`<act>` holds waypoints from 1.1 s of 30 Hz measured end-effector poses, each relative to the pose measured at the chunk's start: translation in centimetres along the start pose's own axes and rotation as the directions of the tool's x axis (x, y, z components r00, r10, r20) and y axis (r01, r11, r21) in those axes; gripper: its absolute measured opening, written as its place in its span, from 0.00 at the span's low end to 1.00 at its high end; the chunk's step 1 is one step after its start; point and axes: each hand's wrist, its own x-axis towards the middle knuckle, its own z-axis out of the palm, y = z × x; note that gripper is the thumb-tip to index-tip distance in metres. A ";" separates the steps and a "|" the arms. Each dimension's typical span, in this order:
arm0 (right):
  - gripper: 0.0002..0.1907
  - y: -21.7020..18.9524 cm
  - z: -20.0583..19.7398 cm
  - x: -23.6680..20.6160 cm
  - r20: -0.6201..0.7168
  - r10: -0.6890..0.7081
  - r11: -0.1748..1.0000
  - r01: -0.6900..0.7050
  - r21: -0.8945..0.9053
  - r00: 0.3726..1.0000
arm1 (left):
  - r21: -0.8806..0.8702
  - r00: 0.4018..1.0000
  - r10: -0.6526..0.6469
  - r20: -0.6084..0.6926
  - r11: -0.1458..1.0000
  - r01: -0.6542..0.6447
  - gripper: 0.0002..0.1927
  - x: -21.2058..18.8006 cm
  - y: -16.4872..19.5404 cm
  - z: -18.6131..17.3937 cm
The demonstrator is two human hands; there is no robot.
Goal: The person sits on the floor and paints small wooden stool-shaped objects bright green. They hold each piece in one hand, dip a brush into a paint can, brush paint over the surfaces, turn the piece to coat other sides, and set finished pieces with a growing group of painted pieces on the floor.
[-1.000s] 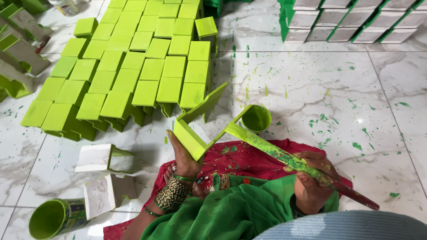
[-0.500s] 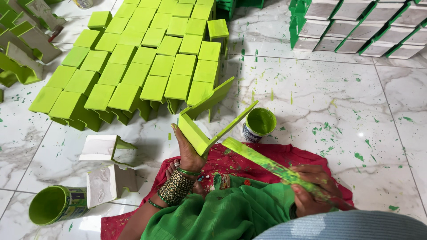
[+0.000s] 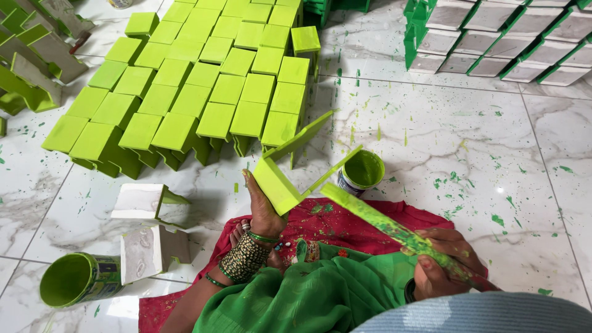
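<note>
Two paint cans (image 3: 361, 171); two unpainted white stools (image 3: 140, 201).

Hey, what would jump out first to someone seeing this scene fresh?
The block of bright green painted stands packed in rows on the marble floor, upper left. At centre, the left hand holds up a green stand, while the right hand grips a paint-caked brush beside a small paint can.

Left hand (image 3: 264, 213) grips green U-shaped stool (image 3: 290, 169), tilted, legs up. Right hand (image 3: 444, 265) grips paint-smeared brush (image 3: 382, 223), tip near stool. Open paint can (image 3: 361, 172) just behind on marble floor (image 3: 444, 148). Rows of painted stools (image 3: 197, 80) behind left; two unpainted white stools (image 3: 145, 228) beside tipped can (image 3: 77, 279).
</note>
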 end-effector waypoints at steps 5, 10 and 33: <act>0.12 1.2 0.1 -0.5 -0.048 -0.105 0.994 0.103 -0.028 0.993 | 0.102 0.999 -0.014 0.036 0.995 0.010 0.33 -0.2 -1.4 -0.2; 0.16 1.2 1.3 -0.7 -0.069 -0.043 0.999 0.042 -0.021 0.997 | 0.127 0.987 -0.111 0.115 0.987 0.096 0.31 -0.6 -2.8 0.0; 0.13 -0.7 0.9 0.6 0.042 -0.032 0.993 0.037 -0.110 0.999 | 0.103 0.994 -0.076 0.081 0.992 0.067 0.30 -0.6 -2.0 0.0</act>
